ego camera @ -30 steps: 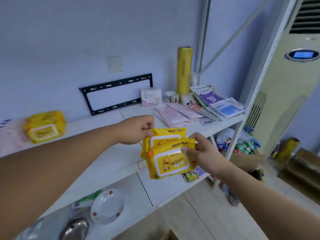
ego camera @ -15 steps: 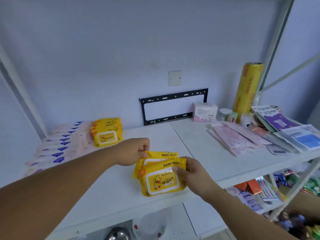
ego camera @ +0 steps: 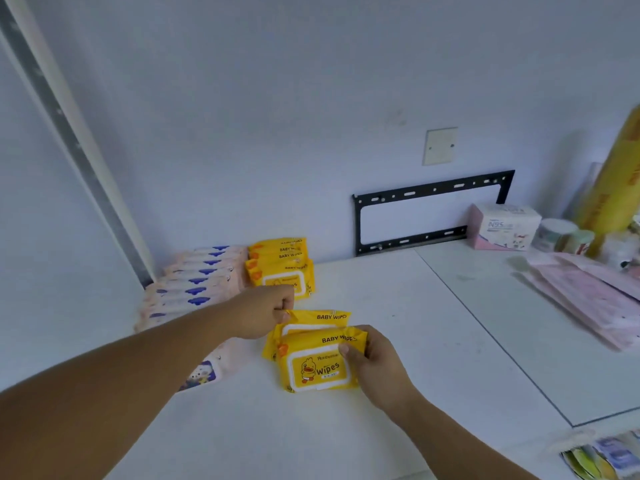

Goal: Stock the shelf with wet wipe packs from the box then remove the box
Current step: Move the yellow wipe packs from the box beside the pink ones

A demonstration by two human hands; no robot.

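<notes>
Gripping the front wipe pack (ego camera: 317,367) at its right edge with the right hand (ego camera: 375,363), thumb on the face, fingers curled behind. Pinching the rear pack (ego camera: 318,318) by its top left corner with the left hand (ego camera: 266,315). Both held just in front of the yellow stack (ego camera: 282,266) on the shelf (ego camera: 398,306), with pink packs (ego camera: 194,282) left of that stack.

two forearms, bare along all their visible length, run from the lower edge up to the wrists. the left hand (ego camera: 266,315) sits toward the back of the white shelf (ego camera: 433,341), the right hand (ego camera: 377,362) nearer its front. both hands are uncovered. the left forearm shows broader, being closer to the camera.
</notes>
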